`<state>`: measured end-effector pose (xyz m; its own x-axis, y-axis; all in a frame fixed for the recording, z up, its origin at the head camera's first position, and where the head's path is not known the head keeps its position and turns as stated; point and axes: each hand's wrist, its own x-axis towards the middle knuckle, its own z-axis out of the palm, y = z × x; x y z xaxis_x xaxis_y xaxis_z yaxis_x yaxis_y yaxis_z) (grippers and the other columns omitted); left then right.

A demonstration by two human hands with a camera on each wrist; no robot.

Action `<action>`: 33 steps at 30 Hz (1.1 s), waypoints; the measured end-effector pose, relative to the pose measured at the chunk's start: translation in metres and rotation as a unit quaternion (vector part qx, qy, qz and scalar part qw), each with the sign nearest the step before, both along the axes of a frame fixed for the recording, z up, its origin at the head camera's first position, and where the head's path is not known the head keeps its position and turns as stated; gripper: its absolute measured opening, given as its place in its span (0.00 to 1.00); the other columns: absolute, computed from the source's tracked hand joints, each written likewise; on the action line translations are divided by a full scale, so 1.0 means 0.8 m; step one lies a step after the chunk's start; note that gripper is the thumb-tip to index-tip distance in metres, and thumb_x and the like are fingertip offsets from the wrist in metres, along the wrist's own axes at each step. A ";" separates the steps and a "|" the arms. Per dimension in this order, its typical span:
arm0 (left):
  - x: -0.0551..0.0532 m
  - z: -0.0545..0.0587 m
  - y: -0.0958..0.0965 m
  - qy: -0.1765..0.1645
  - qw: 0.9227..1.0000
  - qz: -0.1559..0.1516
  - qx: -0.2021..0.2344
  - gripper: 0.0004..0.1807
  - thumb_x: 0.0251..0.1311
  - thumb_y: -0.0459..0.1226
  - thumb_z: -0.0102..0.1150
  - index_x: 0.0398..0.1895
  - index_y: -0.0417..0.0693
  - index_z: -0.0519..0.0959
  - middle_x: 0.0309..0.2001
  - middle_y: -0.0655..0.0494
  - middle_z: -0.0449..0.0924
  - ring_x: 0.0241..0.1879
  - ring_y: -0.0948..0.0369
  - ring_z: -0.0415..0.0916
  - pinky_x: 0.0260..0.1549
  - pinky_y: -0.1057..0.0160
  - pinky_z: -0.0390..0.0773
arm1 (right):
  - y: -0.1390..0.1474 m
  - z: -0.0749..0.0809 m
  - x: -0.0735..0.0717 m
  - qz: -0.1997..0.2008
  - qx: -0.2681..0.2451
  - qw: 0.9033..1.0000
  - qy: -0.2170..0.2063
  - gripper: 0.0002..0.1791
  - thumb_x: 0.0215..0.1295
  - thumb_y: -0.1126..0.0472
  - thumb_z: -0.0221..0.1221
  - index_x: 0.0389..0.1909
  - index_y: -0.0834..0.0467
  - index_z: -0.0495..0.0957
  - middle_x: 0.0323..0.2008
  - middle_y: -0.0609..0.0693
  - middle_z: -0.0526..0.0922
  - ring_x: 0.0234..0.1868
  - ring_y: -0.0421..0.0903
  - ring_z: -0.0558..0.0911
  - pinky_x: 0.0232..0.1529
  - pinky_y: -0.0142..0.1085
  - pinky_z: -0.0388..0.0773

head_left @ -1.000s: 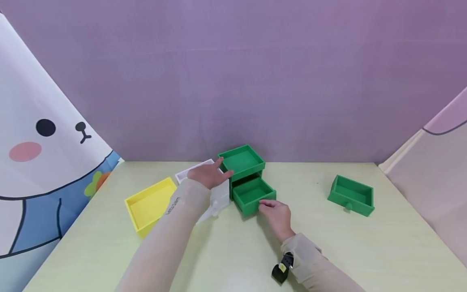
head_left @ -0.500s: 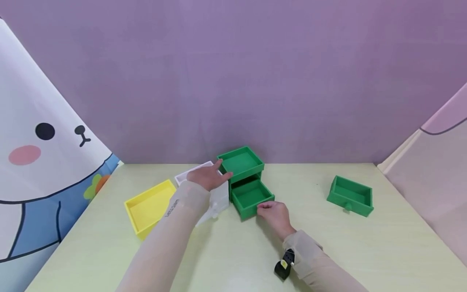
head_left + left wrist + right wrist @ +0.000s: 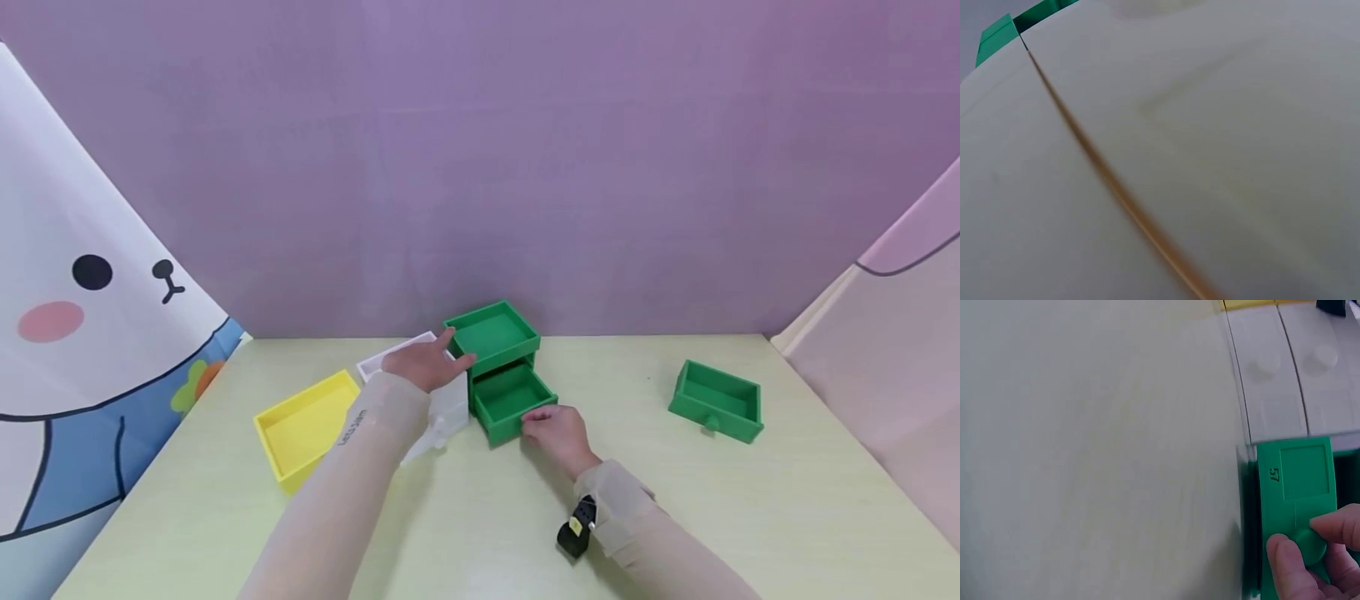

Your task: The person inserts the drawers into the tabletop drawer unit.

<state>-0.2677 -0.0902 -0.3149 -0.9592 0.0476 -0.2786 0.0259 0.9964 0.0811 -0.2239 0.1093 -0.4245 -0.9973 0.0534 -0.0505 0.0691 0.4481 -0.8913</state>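
Note:
In the head view a small green cabinet [image 3: 495, 337] with a tray-like top stands at the back middle. Its lower drawer [image 3: 512, 402] sticks partly out toward the front, with a dark gap above it. My right hand [image 3: 561, 435] is at the drawer's front; the right wrist view shows thumb and fingers pinching its round knob [image 3: 1310, 546]. My left hand [image 3: 423, 363] has thumb and forefinger spread against the cabinet's left side and top edge. A second green drawer [image 3: 716, 402] lies apart on the right. The left wrist view shows mostly a pale blurred surface.
Left of the green cabinet stands a white drawer unit [image 3: 450, 406], partly behind my left hand. Farther left is a yellow tray-topped unit [image 3: 307, 425], partly covered by my left sleeve. A purple cloth [image 3: 480, 167] hangs behind the table [image 3: 480, 533].
The lower green drawer has slid slightly inward, my right hand moving along with it. My left hand stays at the cabinet. The whole head view has shifted a little.

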 end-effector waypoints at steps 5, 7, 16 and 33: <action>-0.001 -0.001 0.000 -0.002 1.000 0.004 0.002 0.42 0.62 0.70 0.30 0.76 0.68 0.44 0.20 0.54 0.75 0.14 0.61 0.59 0.18 0.62 0.58 | -0.002 -0.001 -0.009 -0.005 -0.012 1.000 -0.009 0.07 0.49 0.70 0.61 0.29 0.66 0.85 0.23 0.50 0.84 0.23 0.39 0.78 0.28 0.30 0.74; -0.001 -0.001 0.000 -0.005 1.000 0.004 0.003 0.42 0.62 0.70 0.30 0.76 0.69 0.44 0.21 0.54 0.76 0.15 0.60 0.60 0.18 0.62 0.59 | -0.002 -0.003 -0.011 -0.005 -0.016 1.000 -0.009 0.06 0.49 0.70 0.61 0.29 0.66 0.84 0.23 0.50 0.84 0.22 0.38 0.78 0.28 0.30 0.74; -0.003 -0.004 0.000 -0.003 1.000 0.002 0.003 0.42 0.61 0.71 0.29 0.76 0.69 0.44 0.23 0.55 0.77 0.15 0.60 0.62 0.18 0.63 0.60 | -0.001 -0.012 -0.010 -0.021 -0.104 0.994 -0.029 0.07 0.51 0.74 0.62 0.33 0.71 0.81 0.25 0.53 0.83 0.22 0.39 0.78 0.28 0.31 0.76; -0.002 -0.003 -0.002 -0.002 1.000 -0.002 0.007 0.42 0.61 0.71 0.30 0.76 0.68 0.44 0.18 0.54 0.75 0.12 0.61 0.55 0.16 0.63 0.56 | 0.004 -0.013 -0.008 -0.058 -0.183 0.979 -0.070 0.13 0.51 0.77 0.62 0.39 0.73 0.79 0.28 0.57 0.84 0.25 0.42 0.82 0.31 0.35 0.80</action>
